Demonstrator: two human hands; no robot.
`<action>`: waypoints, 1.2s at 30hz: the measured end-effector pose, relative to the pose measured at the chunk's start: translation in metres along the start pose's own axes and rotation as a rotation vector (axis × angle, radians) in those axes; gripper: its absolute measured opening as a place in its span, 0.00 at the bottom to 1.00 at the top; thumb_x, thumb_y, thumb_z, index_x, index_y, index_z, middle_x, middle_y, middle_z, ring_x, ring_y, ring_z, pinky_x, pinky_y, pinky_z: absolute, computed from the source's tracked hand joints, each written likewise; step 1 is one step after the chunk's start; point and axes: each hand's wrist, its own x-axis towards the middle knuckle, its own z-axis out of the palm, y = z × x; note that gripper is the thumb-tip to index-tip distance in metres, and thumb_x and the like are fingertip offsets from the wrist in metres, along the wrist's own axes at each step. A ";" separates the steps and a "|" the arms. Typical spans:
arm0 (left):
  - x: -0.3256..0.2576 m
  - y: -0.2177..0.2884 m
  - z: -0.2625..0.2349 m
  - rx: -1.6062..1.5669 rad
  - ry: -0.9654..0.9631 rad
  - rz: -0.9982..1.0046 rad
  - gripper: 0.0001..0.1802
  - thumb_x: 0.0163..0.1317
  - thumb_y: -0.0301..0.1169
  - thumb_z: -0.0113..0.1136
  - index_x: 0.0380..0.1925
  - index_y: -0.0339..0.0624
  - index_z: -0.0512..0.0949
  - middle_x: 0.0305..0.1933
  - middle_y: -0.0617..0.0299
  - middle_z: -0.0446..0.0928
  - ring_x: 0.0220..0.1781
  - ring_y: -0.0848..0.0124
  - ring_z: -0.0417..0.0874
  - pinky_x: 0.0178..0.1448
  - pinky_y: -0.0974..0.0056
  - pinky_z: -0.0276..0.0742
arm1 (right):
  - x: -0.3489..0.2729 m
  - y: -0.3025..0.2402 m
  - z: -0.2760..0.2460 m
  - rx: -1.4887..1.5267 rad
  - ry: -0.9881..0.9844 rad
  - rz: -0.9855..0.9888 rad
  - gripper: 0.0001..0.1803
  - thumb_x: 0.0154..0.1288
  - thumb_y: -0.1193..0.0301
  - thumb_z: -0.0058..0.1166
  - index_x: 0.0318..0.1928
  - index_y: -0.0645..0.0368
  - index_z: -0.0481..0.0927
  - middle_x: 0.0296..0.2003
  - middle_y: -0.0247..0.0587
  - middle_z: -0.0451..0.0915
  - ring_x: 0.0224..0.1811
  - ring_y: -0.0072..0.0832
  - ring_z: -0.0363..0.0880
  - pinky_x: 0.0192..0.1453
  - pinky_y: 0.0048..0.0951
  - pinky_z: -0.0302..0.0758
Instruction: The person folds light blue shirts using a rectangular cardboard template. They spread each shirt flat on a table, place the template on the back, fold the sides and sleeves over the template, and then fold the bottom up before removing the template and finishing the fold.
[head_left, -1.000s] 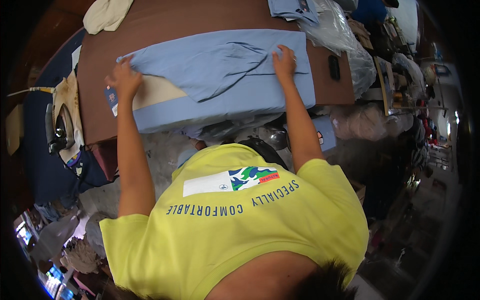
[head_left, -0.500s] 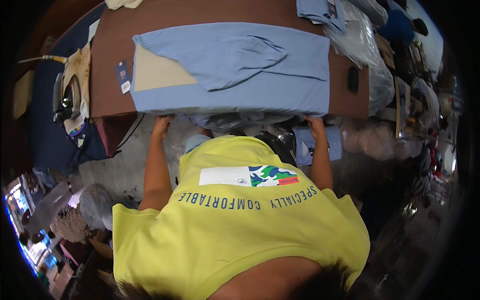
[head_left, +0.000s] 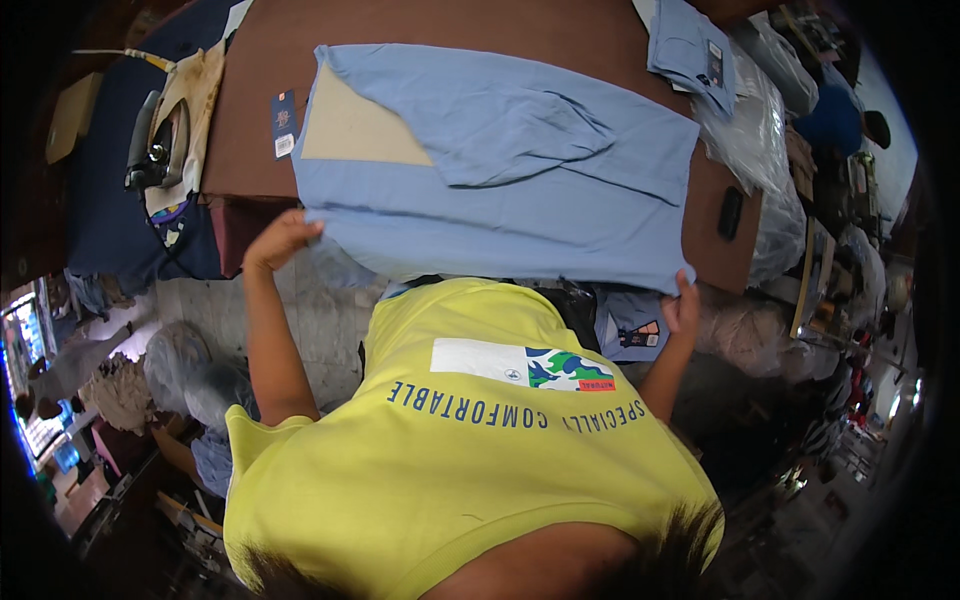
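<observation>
A light blue shirt [head_left: 520, 225] lies partly folded on the brown-covered table [head_left: 440, 22], one sleeve laid across it. At its upper left, a flat beige panel [head_left: 355, 125] shows through the gap in the cloth. My left hand [head_left: 285, 238] pinches the near left corner of the shirt. My right hand [head_left: 682, 306] grips the near right corner with fingers pointing up. Between them the near edge is drawn out past the table's front edge, raised and stretched. A dark blue hang tag [head_left: 284, 125] rests just left of the shirt.
An iron [head_left: 165, 145] stands on a scorched cloth at the left. Folded blue garments [head_left: 688, 55] and clear plastic bags [head_left: 775, 190] occupy the far right. A small black object [head_left: 731, 213] sits right of the shirt. Below the table's front is another folded blue garment [head_left: 618, 325].
Both hands have come up from below the table edge, pulling the shirt's near edge up and toward me. The view has shifted, so the table's things appear further right.
</observation>
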 end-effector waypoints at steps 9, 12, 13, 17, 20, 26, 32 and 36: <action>0.108 0.186 0.002 -0.282 0.084 0.315 0.08 0.57 0.31 0.60 0.34 0.40 0.77 0.32 0.67 0.78 0.34 0.77 0.77 0.40 0.74 0.74 | 0.156 -0.058 0.043 0.448 -0.055 0.017 0.11 0.59 0.64 0.57 0.39 0.54 0.75 0.41 0.42 0.75 0.48 0.38 0.74 0.49 0.39 0.73; 0.189 0.183 -0.044 -0.301 0.121 0.277 0.08 0.56 0.29 0.60 0.35 0.38 0.76 0.34 0.65 0.78 0.34 0.78 0.77 0.40 0.75 0.74 | 0.205 -0.053 0.049 0.496 0.063 0.110 0.11 0.62 0.65 0.53 0.43 0.52 0.72 0.43 0.44 0.73 0.51 0.42 0.73 0.52 0.44 0.71; 0.212 0.177 -0.057 -0.305 0.163 0.252 0.08 0.57 0.28 0.59 0.35 0.38 0.76 0.35 0.65 0.78 0.33 0.78 0.77 0.40 0.76 0.74 | 0.216 -0.050 0.055 0.500 0.122 0.134 0.12 0.63 0.65 0.51 0.45 0.52 0.70 0.44 0.45 0.73 0.51 0.43 0.72 0.53 0.46 0.71; 0.244 0.169 -0.058 -0.396 0.196 0.161 0.06 0.57 0.27 0.58 0.33 0.37 0.76 0.35 0.63 0.78 0.33 0.77 0.77 0.42 0.77 0.74 | 0.235 -0.047 0.066 0.475 0.226 0.123 0.15 0.66 0.65 0.44 0.52 0.49 0.63 0.47 0.47 0.72 0.52 0.45 0.72 0.55 0.49 0.69; 0.252 0.172 -0.053 -0.391 0.176 0.164 0.10 0.60 0.28 0.54 0.39 0.33 0.75 0.41 0.58 0.78 0.43 0.70 0.78 0.55 0.66 0.72 | 0.248 -0.049 0.050 0.518 0.223 0.106 0.17 0.66 0.63 0.43 0.54 0.49 0.61 0.47 0.48 0.72 0.52 0.46 0.73 0.56 0.49 0.68; 0.234 0.165 -0.018 -0.266 0.194 0.175 0.12 0.57 0.30 0.60 0.38 0.35 0.74 0.41 0.61 0.77 0.43 0.75 0.75 0.52 0.73 0.70 | 0.226 -0.052 0.104 0.157 0.494 -0.129 0.18 0.66 0.63 0.45 0.55 0.51 0.64 0.40 0.43 0.75 0.43 0.37 0.75 0.48 0.39 0.72; 0.146 0.175 -0.006 0.125 0.392 0.214 0.17 0.60 0.41 0.55 0.44 0.43 0.74 0.41 0.63 0.76 0.43 0.75 0.75 0.51 0.65 0.70 | 0.146 -0.044 0.229 -0.371 -0.283 -0.323 0.10 0.64 0.66 0.50 0.41 0.58 0.74 0.30 0.34 0.76 0.28 0.17 0.74 0.31 0.17 0.72; 0.093 0.146 -0.030 0.138 0.548 0.257 0.14 0.60 0.40 0.54 0.42 0.45 0.75 0.37 0.65 0.77 0.39 0.75 0.75 0.47 0.64 0.69 | 0.101 0.021 0.337 -0.811 -0.954 -0.322 0.11 0.62 0.67 0.50 0.42 0.59 0.75 0.29 0.38 0.78 0.30 0.27 0.78 0.34 0.29 0.75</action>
